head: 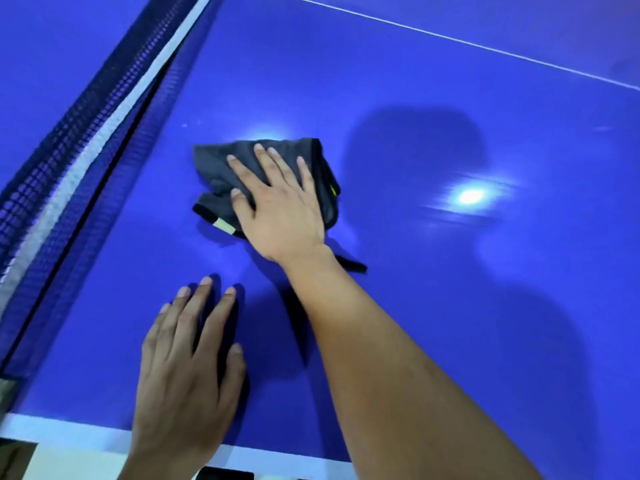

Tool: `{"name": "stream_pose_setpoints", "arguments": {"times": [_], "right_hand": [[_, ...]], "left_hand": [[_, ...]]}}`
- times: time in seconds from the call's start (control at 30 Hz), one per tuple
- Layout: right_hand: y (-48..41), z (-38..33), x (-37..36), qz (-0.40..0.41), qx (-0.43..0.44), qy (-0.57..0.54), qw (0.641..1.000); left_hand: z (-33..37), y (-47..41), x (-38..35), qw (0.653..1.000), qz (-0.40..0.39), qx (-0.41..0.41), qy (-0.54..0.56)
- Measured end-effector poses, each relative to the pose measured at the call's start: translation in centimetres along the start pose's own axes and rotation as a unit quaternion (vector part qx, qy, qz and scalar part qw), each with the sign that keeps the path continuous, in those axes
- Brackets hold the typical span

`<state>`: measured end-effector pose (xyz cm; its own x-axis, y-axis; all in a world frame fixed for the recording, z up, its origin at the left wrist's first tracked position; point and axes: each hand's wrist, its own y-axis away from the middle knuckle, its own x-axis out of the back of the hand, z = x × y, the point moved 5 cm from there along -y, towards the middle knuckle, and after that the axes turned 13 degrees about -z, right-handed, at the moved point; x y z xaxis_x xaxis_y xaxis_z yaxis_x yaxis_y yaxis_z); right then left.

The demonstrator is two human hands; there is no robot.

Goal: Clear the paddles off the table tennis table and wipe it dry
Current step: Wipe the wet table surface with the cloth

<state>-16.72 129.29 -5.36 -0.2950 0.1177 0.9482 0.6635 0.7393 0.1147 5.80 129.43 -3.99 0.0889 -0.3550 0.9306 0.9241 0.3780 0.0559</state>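
Your right hand [280, 206] lies flat, fingers spread, pressing down on a crumpled dark grey cloth with black edging [221, 174] near the middle of the view. Your left hand [183, 368] rests palm-down and unclenched on the glossy blue worktop [450, 306] at 7 o'clock from the cloth, gripping nothing. The dark mesh net with its white top band [86, 140] runs diagonally at 9 o'clock from the cloth. A thin white line [467, 43] crosses the worktop at 1 o'clock, and a bright light reflection [471, 196] sits at 3 o'clock.
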Motion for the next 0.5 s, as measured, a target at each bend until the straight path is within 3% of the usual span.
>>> {"name": "stream_pose_setpoints", "arguments": {"times": [0.2, 0.33, 0.5], "right_hand": [[8.2, 15.4, 3.8, 0.025, -0.124, -0.017, 0.992], [15.5, 25.7, 6.1, 0.051, -0.239, -0.006, 0.970], [22.7, 29.7, 6.7, 0.059, -0.309, -0.034, 0.949]], "left_hand": [[7.8, 1.5, -3.1, 1.000, -0.011, -0.028, -0.004], [9.7, 1.6, -4.4, 0.999, -0.037, 0.000, -0.032], [9.9, 1.7, -4.8, 0.996, -0.059, 0.029, -0.063]]}}
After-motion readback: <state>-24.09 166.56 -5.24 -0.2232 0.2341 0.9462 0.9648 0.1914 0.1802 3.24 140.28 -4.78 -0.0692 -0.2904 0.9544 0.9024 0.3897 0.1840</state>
